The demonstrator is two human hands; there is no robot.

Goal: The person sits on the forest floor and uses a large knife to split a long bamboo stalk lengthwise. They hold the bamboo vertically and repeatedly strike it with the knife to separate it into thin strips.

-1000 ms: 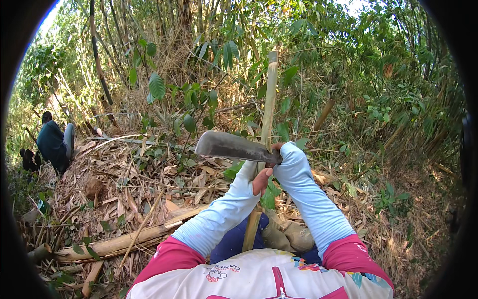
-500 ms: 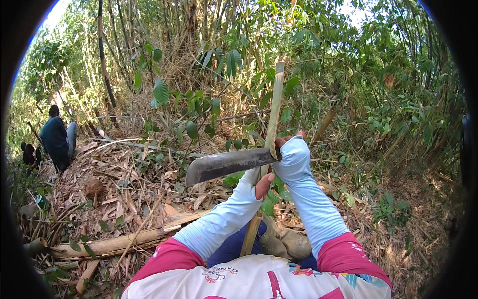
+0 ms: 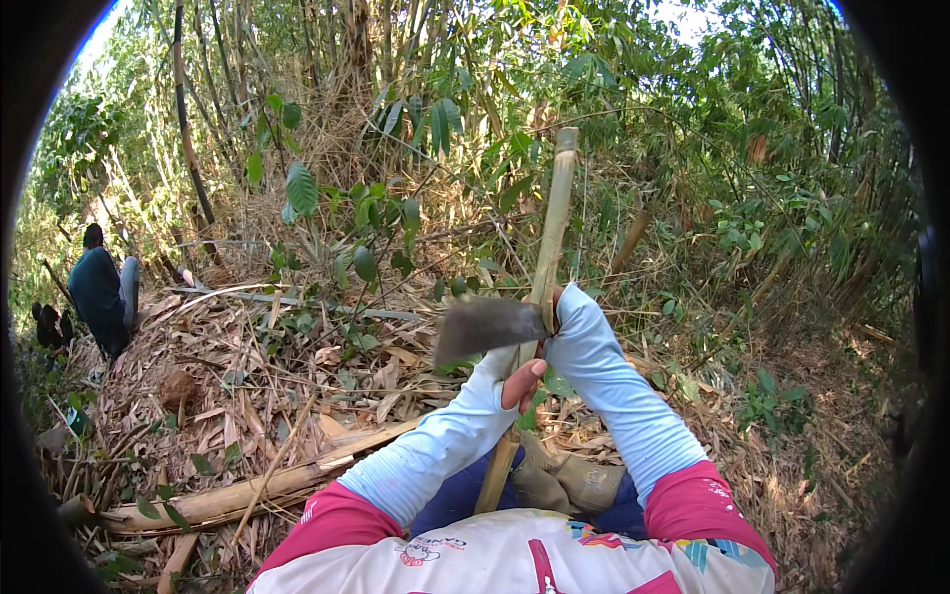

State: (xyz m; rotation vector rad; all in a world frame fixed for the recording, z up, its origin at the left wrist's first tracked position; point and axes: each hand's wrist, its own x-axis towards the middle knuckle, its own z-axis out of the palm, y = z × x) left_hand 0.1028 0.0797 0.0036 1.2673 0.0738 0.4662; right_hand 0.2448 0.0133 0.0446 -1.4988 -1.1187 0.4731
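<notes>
A pale bamboo pole (image 3: 553, 220) stands in front of me, tilted slightly, its lower end near my lap. Closed around the pole just below the blade is my left hand (image 3: 522, 384), thumb showing. My right hand (image 3: 559, 309) is beside the pole a little higher, closed on the machete, though its fingers and the handle are mostly hidden by the sleeve and pole. The machete's dark, broad blade (image 3: 489, 330) points left and touches or crosses the pole; it is slightly blurred. Light blue sleeves cover both forearms.
A thick split bamboo piece (image 3: 247, 482) lies on the leaf-littered ground to the left. Further back at the left, a person in dark clothing (image 3: 99, 297) is bent or seated. Leafy twigs (image 3: 364, 262) rise ahead, with dense bamboo behind. My boots (image 3: 584, 482) are below the pole.
The machete blade has swung, so it looks shorter, with its tip further right. The whole view has shifted slightly. Both hands keep their places at the pole.
</notes>
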